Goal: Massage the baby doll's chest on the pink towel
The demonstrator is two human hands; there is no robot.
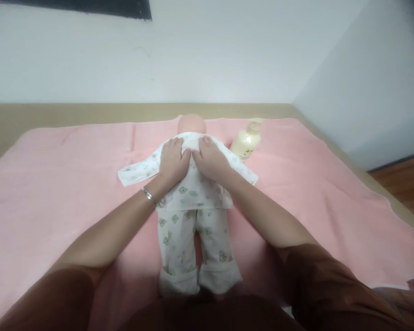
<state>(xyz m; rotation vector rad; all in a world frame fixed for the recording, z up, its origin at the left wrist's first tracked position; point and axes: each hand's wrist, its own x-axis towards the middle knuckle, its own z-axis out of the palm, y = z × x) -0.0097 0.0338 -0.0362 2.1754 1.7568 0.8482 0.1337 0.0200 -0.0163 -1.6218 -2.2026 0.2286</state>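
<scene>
Resting left grip (173,160) and right grip (211,159) spread flat, clutching nothing, on the long-sleeved shirt (193,186) of a baby doll (192,124).

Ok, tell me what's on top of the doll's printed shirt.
The left hand and right hand rest on the printed shirt; any print beneath them is covered.

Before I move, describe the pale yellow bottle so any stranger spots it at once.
Find the wide pink cloth, then the doll in white patterned clothes lying on it. Beyond the sleeve on the right is the pale yellow bottle, set apart from those clothes by its tint and narrow top.
</scene>
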